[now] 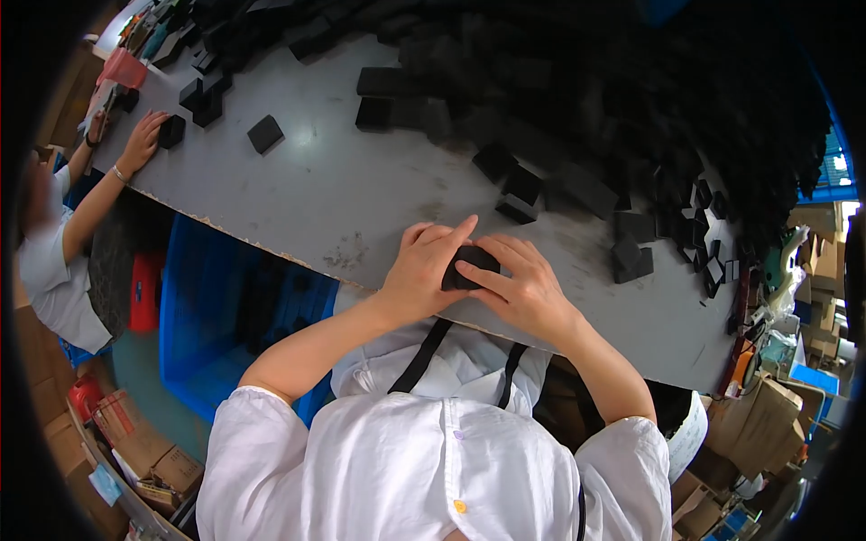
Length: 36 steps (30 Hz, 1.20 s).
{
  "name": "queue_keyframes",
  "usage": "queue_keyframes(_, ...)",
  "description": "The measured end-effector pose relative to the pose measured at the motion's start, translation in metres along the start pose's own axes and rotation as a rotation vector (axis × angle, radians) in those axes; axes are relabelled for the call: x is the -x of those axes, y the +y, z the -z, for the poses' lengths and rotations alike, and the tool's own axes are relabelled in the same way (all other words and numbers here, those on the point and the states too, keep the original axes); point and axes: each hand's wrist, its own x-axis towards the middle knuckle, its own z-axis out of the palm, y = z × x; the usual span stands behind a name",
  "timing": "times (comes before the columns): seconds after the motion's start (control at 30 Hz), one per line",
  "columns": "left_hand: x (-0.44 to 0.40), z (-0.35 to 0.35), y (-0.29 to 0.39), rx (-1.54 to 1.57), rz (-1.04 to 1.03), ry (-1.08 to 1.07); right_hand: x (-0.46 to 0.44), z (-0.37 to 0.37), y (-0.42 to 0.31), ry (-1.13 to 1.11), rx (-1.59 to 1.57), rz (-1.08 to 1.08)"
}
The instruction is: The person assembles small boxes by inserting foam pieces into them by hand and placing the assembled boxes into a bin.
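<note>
Close to the table's front edge, a small black box-like block (473,267) is gripped between my two hands. My left hand (424,269) wraps its left side, with the index finger pointing up and away. On the other side, my right hand (521,279) curls over the block, its thumb lying across the front face. My fingers hide part of the block, so its exact kind cannot be made out. Just beyond my hands, similar black blocks (518,195) lie on the grey table (334,171).
A large dark heap of black blocks (577,81) covers the back of the table. One single block (265,134) lies at the left. A co-worker's hand (144,140) touches another block (171,132). Below the edge stands a blue bin (194,316). Cardboard boxes (753,424) are at the right.
</note>
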Motion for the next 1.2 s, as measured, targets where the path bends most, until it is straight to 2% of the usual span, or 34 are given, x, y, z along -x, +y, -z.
queue_keyframes(0.1,-0.003,-0.001,0.002,-0.037,-0.031,0.008,0.006,-0.009,0.007,-0.014,-0.036,-0.014)
queue_keyframes(0.17,-0.002,0.001,0.0,-0.022,-0.057,-0.015,0.018,-0.022,0.006,0.083,0.058,-0.04)
queue_keyframes(0.27,0.0,0.002,-0.001,-0.005,-0.058,-0.034,0.019,-0.028,0.0,0.101,0.165,-0.053)
queue_keyframes(0.3,0.001,0.004,-0.004,-0.004,-0.052,-0.069,0.017,-0.019,-0.006,0.046,0.152,-0.042)
queue_keyframes(0.33,-0.002,0.026,-0.002,-0.031,-0.047,-0.052,0.02,-0.013,-0.01,0.052,0.144,-0.011)
queue_keyframes(0.4,-0.014,0.101,0.002,0.292,0.262,-0.629,0.02,-0.004,-0.004,0.17,0.102,-0.037)
queue_keyframes(0.43,-0.015,0.14,-0.012,0.268,0.2,-0.529,0.019,0.0,0.005,0.174,0.096,-0.023)
queue_keyframes(0.47,-0.017,0.177,-0.03,0.247,0.138,-0.435,0.021,0.002,0.014,0.258,0.183,-0.125)
queue_keyframes(0.5,-0.023,0.2,-0.044,0.026,0.321,-0.104,0.023,0.001,0.019,0.348,0.274,-0.236)
queue_keyframes(0.53,-0.022,0.215,-0.101,-0.272,0.322,0.189,0.021,-0.001,0.023,0.36,0.283,-0.247)
queue_keyframes(0.57,-0.026,0.24,-0.159,-0.701,0.187,0.374,0.018,0.003,0.031,0.429,0.316,-0.289)
queue_keyframes(0.6,-0.028,0.256,-0.19,-0.968,0.368,0.446,0.018,0.009,0.04,0.5,0.363,-0.339)
queue_keyframes(0.63,-0.025,0.267,-0.238,-0.998,0.562,0.465,0.021,0.014,0.05,0.518,0.37,-0.408)
queue_keyframes(0.67,-0.021,0.274,-0.28,-0.852,0.612,0.542,0.025,0.019,0.061,0.54,0.377,-0.476)
queue_keyframes(0.7,-0.028,0.273,-0.287,-0.856,0.535,0.536,0.031,0.026,0.071,0.503,0.414,-0.559)
queue_keyframes(0.77,-0.039,0.255,-0.269,-0.841,0.449,0.514,0.039,0.037,0.082,0.455,0.44,-0.649)
queue_keyframes(0.83,-0.054,0.229,-0.234,-0.528,0.348,0.646,0.041,0.043,0.09,0.394,0.47,-0.686)
queue_keyframes(0.87,-0.063,0.206,-0.188,-0.462,0.249,0.61,0.04,0.046,0.091,0.392,0.476,-0.7)
queue_keyframes(0.93,-0.06,0.16,-0.108,-0.363,0.072,0.409,0.034,0.057,0.088,0.401,0.434,-0.657)
queue_keyframes(1.0,-0.041,0.116,-0.061,-0.191,-0.05,0.135,0.034,0.068,0.094,0.418,0.521,-0.617)
queue_keyframes(1.07,-0.017,0.075,-0.031,0.035,-0.039,-0.068,0.046,0.085,0.124,0.551,0.149,-0.92)
queue_keyframes(1.1,-0.011,0.061,-0.017,0.067,-0.101,-0.132,0.053,0.084,0.145,0.61,0.244,-0.814)
queue_keyframes(1.13,-0.006,0.051,-0.005,0.122,-0.108,-0.177,0.049,0.086,0.145,0.613,0.246,-0.821)
queue_keyframes(1.2,-0.001,0.032,0.003,0.148,-0.151,-0.222,0.037,0.096,0.142,0.464,0.474,-0.92)
